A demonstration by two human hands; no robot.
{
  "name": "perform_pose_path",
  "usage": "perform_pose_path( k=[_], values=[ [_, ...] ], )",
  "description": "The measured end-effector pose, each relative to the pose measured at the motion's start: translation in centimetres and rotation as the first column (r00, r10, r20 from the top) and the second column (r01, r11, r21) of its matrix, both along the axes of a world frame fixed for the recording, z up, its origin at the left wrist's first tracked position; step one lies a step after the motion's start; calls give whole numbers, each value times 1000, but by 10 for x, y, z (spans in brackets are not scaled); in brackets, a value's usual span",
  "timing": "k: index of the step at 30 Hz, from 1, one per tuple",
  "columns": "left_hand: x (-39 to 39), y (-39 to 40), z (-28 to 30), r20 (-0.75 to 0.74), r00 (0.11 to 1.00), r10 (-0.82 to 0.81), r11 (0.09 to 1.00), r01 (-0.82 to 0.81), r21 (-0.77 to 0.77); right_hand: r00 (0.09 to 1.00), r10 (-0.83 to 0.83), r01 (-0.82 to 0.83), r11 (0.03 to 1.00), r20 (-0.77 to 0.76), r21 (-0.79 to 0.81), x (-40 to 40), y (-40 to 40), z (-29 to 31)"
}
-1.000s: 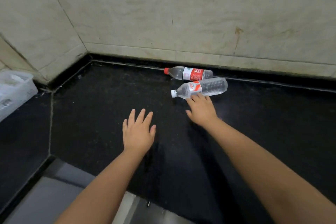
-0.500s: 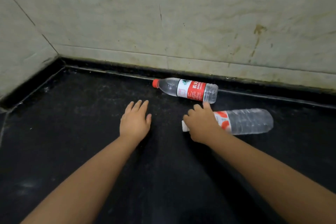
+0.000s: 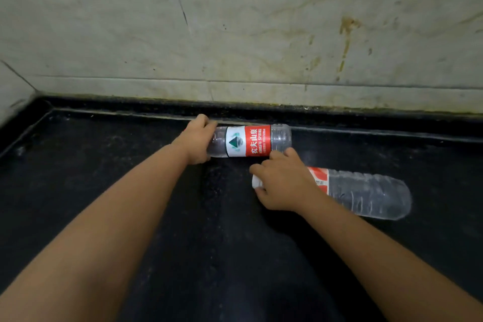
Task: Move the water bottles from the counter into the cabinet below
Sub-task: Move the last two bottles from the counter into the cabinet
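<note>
Two clear plastic water bottles lie on their sides on the black counter (image 3: 104, 191). The far bottle (image 3: 251, 140), with a red and white label, rests along the back ledge; my left hand (image 3: 194, 140) is closed around its neck end and hides the cap. The near bottle (image 3: 366, 195) lies to the right, its base pointing right. My right hand (image 3: 283, 184) is wrapped over its neck and shoulder, with the white cap just showing at my fingertips.
A stained pale tiled wall (image 3: 261, 34) rises directly behind the counter, with a raised black ledge (image 3: 366, 119) along its foot. The counter's left corner meets a side wall (image 3: 13, 91).
My left hand reached forward from the bare counter and closed on the far bottle's neck. My right hand stays on the near bottle. The camera has moved closer.
</note>
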State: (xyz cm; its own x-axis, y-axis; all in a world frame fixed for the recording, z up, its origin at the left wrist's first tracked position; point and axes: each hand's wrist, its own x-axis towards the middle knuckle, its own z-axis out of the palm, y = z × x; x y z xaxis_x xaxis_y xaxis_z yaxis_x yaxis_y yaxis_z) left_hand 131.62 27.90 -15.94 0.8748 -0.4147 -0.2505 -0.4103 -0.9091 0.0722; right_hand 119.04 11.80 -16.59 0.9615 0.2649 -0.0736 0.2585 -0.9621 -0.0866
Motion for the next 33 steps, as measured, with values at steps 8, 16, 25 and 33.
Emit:
perform_pose_path(
  k=[8,16,25,33],
  values=[
    [-46,49,-2,-144,986,80,989,-97,-114,998,-21,26,996,59,-80,-18,17,0],
    [-142,75,23,-63,975,212,848,-216,-483,996,-11,34,962,86,-272,-79,49,42],
    [-291,113,117,256,966,-31,932,120,-343,982,-184,190,944,45,-270,-222,52,140],
    [-469,166,143,211,972,-104,902,181,-392,911,-412,412,902,-33,125,-401,87,181]
  ],
)
